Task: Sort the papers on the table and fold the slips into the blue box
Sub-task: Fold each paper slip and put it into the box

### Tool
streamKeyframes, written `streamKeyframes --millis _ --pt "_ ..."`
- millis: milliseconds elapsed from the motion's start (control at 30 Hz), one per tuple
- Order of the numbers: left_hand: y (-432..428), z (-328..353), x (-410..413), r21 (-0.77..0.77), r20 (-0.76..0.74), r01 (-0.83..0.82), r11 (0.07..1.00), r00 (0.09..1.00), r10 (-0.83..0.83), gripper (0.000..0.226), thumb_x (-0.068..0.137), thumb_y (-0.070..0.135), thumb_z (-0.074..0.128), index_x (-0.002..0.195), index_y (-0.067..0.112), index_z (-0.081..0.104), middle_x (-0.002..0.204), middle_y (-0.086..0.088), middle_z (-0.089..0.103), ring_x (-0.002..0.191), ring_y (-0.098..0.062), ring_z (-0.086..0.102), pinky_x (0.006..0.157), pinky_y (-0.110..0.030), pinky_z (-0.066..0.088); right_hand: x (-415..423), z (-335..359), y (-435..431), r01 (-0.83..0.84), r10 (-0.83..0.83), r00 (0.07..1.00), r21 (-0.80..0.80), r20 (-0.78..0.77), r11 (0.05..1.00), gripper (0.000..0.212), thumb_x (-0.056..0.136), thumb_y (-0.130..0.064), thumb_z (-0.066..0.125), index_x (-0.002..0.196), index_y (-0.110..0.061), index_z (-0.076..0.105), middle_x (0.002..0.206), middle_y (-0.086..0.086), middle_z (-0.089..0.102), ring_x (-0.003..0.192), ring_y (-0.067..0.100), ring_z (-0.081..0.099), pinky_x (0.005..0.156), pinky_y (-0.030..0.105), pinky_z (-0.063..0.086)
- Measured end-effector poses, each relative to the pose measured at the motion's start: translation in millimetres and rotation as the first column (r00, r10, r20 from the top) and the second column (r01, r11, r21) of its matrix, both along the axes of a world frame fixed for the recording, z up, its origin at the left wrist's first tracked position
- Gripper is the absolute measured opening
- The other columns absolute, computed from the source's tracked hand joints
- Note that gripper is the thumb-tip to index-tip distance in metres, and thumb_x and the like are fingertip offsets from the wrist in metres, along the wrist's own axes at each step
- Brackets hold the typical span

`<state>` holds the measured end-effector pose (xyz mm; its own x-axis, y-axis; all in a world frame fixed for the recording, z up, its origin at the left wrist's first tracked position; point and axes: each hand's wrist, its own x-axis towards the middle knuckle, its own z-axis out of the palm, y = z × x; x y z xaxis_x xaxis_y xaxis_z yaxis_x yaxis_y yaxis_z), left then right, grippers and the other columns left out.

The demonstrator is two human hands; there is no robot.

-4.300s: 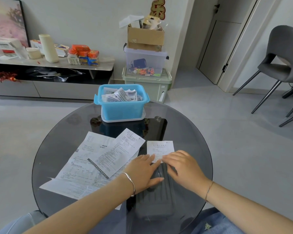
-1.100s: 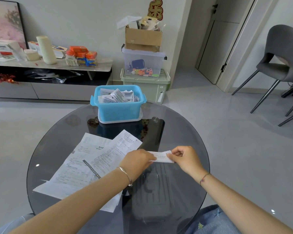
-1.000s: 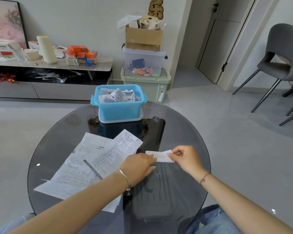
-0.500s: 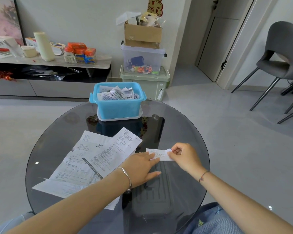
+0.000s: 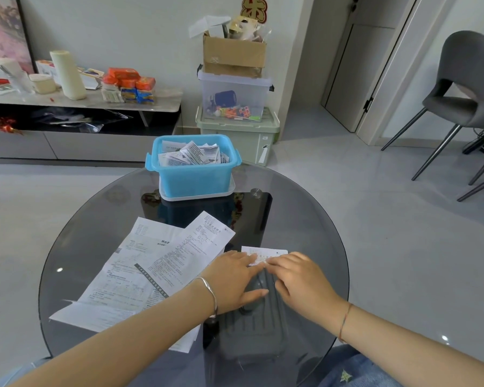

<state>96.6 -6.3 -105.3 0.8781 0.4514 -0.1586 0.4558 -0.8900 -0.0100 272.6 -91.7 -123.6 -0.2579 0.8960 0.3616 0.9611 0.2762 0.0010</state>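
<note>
A small folded white slip [image 5: 264,253] lies flat on the round glass table [image 5: 305,219], near its front middle. My left hand [image 5: 235,277] and my right hand [image 5: 299,277] both lie on its near edge, fingers stretched out and pressing it down, fingertips almost meeting. A blue box [image 5: 193,166] stands on a clear lid at the table's far side, holding several folded slips. Large printed sheets [image 5: 151,269] overlap on the table's left, under my left forearm.
Behind the table stand a green bin [image 5: 241,138], a clear bin and a cardboard box stacked against the wall. A low shelf with packets runs along the left wall. A grey chair [image 5: 470,88] stands at the right.
The slip, held between both hands half a second ago, now lies flat on the glass. Both hands have opened and press it down with straight fingers.
</note>
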Motion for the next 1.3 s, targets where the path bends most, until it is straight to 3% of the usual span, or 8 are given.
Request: streamKeyframes --millis 200,367,533,833,1000,1100,1233,1300 --pt "4 1 -4 0.029 0.003 0.03 0.999 1.0 -0.03 0.084 0.087 0.069 0.004 0.143 0.016 0.038 0.147 -0.003 0.042 0.132 -0.02 0.042 0.115 -0.035 0.024 13 -2 0 0.021 -0.022 0.998 0.021 0.06 1.0 0.029 0.071 -0.014 0.053 0.089 -0.018 0.075 0.099 -0.003 0.071 0.086 0.016 0.065 0.092 0.025 0.039" --pt "6 0 -13 0.037 0.028 0.014 0.999 1.0 -0.015 0.065 0.097 0.058 0.023 0.143 0.014 0.038 0.146 -0.002 0.043 0.132 -0.019 0.041 0.115 -0.033 0.023 22 0 -10 0.063 -0.061 0.997 -0.028 0.047 0.998 0.032 0.063 -0.01 0.062 0.091 -0.018 0.077 0.101 -0.001 0.072 0.086 0.016 0.068 0.09 0.033 0.051" --pt "8 -3 -20 0.076 0.081 0.012 0.997 0.997 -0.018 0.094 0.075 0.065 -0.006 0.132 0.015 0.048 0.131 -0.001 0.056 0.116 -0.018 0.054 0.105 -0.035 0.039 32 -3 -19 0.158 -0.16 0.987 -0.062 -0.022 0.985 0.034 0.068 -0.01 0.059 0.095 -0.019 0.077 0.107 -0.004 0.072 0.091 0.016 0.069 0.091 0.029 0.044" --pt "14 4 -15 0.053 0.017 -0.031 0.998 0.999 0.03 0.049 0.097 0.052 0.032 0.121 0.015 0.054 0.117 -0.003 0.061 0.103 -0.019 0.058 0.092 -0.033 0.047 9 16 -3 0.105 -0.105 0.994 -0.007 -0.021 0.994 0.031 0.071 -0.028 0.083 0.097 -0.016 0.069 0.103 -0.002 0.072 0.087 0.016 0.069 0.075 0.029 0.056" --pt "14 13 -16 -0.008 0.06 -0.069 0.998 0.996 0.07 0.046 0.096 0.052 0.037 0.126 0.021 0.054 0.115 0.0 0.061 0.102 -0.017 0.058 0.088 -0.028 0.044 1 16 15 0.146 -0.124 0.987 -0.241 0.107 0.959 0.027 0.099 -0.026 0.044 0.122 -0.017 0.055 0.118 0.0 0.064 0.105 0.023 0.06 0.082 0.037 0.049" --pt "11 16 -17 -0.097 0.144 -0.127 0.987 0.98 0.141 0.052 0.096 0.049 0.042 0.142 0.025 0.04 0.135 0.002 0.053 0.119 -0.017 0.052 0.099 -0.028 0.04 -1 20 19 0.125 -0.094 0.983 -0.197 0.157 0.973 0.026 0.091 -0.015 0.054 0.116 -0.016 0.06 0.096 0.003 0.069 0.082 0.024 0.066 0.061 0.034 0.051" --pt "4 25 -21 -0.224 0.439 -0.16 0.961 0.864 0.246 0.068 0.096 0.039 0.049 0.152 0.026 0.013 0.154 0.007 0.028 0.136 -0.012 0.036 0.106 -0.026 0.035 2 21 14 0.149 -0.173 0.967 -0.136 -0.186 0.98 0.03 0.086 -0.008 0.06 0.113 -0.02 0.06 0.069 0.001 0.066 0.054 0.02 0.059 0.046 0.027 0.04" --pt "0 30 -16 -0.444 0.49 -0.226 0.867 0.749 0.446 0.074 0.095 0.037 0.053 0.152 0.025 0.009 0.15 0.006 0.033 0.133 -0.014 0.041 0.105 -0.027 0.036 3 29 9 0.141 -0.276 0.706 -0.252 -0.652 0.957 0.024 0.093 -0.009 0.053 0.114 -0.022 0.054 0.086 0.0 0.07 0.072 0.014 0.066 0.059 0.02 0.048"
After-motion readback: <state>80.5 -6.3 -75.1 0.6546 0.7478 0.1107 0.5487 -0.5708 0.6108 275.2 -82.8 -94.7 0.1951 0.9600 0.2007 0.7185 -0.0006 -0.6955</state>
